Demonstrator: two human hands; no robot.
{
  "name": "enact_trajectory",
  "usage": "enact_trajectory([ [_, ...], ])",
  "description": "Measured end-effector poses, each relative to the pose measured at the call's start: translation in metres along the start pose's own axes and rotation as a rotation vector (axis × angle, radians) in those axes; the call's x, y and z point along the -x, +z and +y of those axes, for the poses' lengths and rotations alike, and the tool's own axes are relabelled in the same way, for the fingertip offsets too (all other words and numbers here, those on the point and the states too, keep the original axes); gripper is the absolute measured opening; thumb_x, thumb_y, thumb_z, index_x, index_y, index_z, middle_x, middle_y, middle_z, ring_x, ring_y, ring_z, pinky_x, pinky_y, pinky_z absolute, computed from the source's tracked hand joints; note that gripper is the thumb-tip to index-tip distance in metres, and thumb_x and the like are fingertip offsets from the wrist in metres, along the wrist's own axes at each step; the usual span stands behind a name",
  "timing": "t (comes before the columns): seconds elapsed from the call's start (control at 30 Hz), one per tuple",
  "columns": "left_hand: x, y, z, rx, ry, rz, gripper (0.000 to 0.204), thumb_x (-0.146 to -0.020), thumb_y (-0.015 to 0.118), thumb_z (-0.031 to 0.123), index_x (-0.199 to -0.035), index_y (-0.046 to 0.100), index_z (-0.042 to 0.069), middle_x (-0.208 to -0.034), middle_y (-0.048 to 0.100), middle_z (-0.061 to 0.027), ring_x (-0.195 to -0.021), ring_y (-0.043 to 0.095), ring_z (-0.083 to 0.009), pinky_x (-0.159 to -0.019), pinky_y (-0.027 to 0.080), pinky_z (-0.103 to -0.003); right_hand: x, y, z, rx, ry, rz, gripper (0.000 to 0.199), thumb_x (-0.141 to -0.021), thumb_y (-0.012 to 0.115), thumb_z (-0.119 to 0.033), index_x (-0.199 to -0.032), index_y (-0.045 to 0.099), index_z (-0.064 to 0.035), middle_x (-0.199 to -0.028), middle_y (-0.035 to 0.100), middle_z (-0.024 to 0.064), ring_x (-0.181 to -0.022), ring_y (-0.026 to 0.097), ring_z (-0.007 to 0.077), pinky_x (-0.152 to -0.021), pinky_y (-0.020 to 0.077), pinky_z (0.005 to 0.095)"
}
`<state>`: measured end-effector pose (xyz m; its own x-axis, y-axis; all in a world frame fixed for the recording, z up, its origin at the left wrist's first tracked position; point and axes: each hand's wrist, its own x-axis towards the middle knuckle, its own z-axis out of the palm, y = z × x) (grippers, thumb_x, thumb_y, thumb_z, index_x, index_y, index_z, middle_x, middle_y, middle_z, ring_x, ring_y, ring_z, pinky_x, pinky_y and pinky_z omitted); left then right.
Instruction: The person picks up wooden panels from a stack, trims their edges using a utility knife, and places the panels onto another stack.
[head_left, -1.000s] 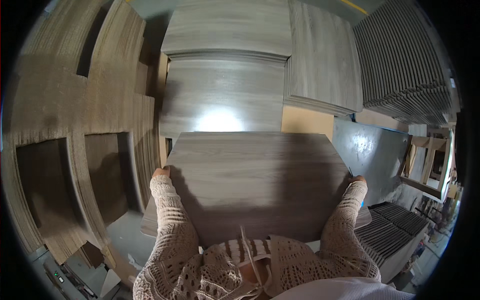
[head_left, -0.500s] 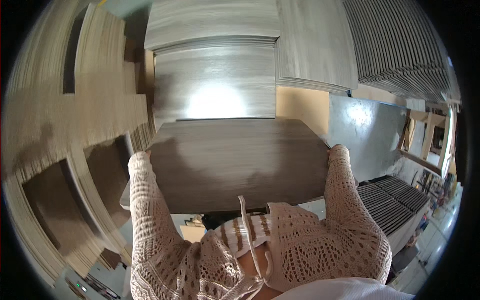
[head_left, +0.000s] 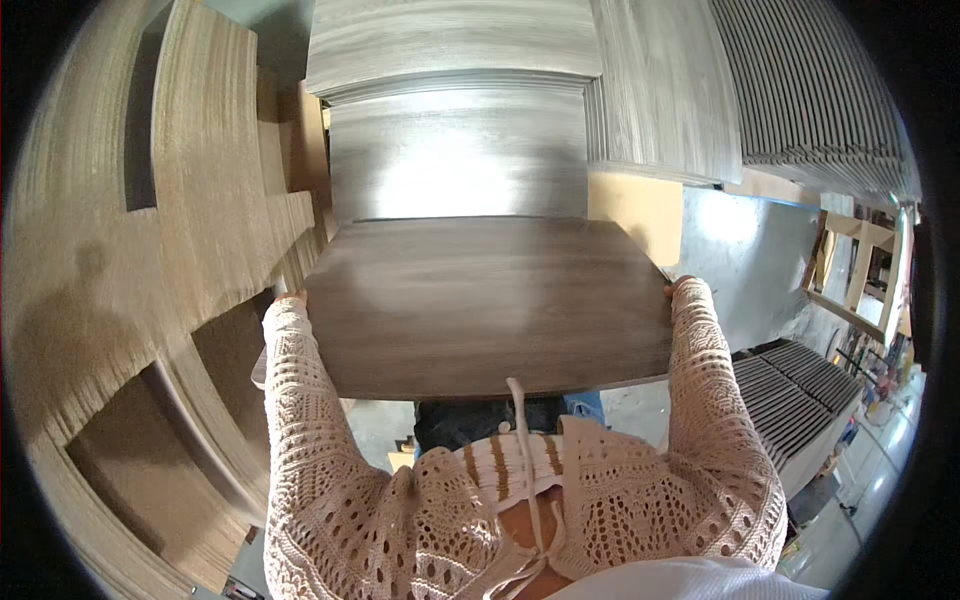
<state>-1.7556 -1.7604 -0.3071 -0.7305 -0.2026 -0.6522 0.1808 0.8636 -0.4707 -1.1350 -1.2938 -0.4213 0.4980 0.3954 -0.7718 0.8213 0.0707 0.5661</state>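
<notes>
A grey-brown wood-grain panel [head_left: 490, 305] lies across in front of my body, its broad face up. My left hand [head_left: 290, 296] closes on its left edge; the sleeve cuff covers most of the fingers. At the right edge my right hand [head_left: 682, 284] grips the panel too, with only a little of it showing past the knitted sleeve. The panel's far edge meets or overlaps the near side of a stack of similar panels [head_left: 460, 155]; whether they touch I cannot tell.
More panel stacks stand at the far middle [head_left: 450, 40] and far right [head_left: 665, 90], with a tall ribbed stack [head_left: 815, 90] beyond. Light-brown stacked boards [head_left: 205, 120] fill the left side. At the right are a wooden frame [head_left: 855, 265] and a low dark stack [head_left: 795, 390].
The panel has moved forward from my waist, opening a wider gap where dark clothing and floor show. Both hands keep their hold. The surrounding stacks have shifted slightly rightward in view.
</notes>
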Motion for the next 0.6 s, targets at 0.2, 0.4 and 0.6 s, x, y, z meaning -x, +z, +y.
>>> enact_trajectory([
  [0.2,-0.049,-0.015,0.011,-0.065,0.038,-0.08,0.065,-0.085,0.041,0.056,-0.127,0.05,0.008,-0.133,0.046,-0.014,-0.124,0.043,-0.0326,-0.103,0.033,-0.044,0.0,-0.014,-0.023,0.132,-0.091,-0.019,0.061,-0.074,0.07,-0.046,-0.12,0.058,-0.0071,-0.127,0.053,0.0116,-0.118,0.049,0.0297,-0.096,0.0399,0.0458],
  [0.4,-0.076,-0.033,-0.03,-0.12,0.048,0.048,0.067,-0.084,0.041,0.059,-0.131,0.046,0.011,-0.137,0.041,-0.0152,-0.125,0.041,-0.0335,-0.104,0.032,-0.043,0.016,0.001,-0.074,0.075,-0.118,0.011,0.062,-0.073,0.068,-0.05,-0.116,0.06,-0.0062,-0.121,0.058,0.0118,-0.113,0.054,0.029,-0.094,0.0424,0.0433],
  [0.6,-0.073,-0.058,-0.019,-0.153,0.05,-0.042,0.071,-0.081,0.044,0.062,-0.131,0.046,0.012,-0.137,0.041,-0.0156,-0.125,0.041,-0.0335,-0.104,0.032,-0.043,0.051,-0.035,-0.114,0.114,-0.14,-0.034,0.062,-0.073,0.068,-0.051,-0.115,0.061,-0.006,-0.12,0.058,0.0119,-0.112,0.054,0.029,-0.093,0.0427,0.0423],
])
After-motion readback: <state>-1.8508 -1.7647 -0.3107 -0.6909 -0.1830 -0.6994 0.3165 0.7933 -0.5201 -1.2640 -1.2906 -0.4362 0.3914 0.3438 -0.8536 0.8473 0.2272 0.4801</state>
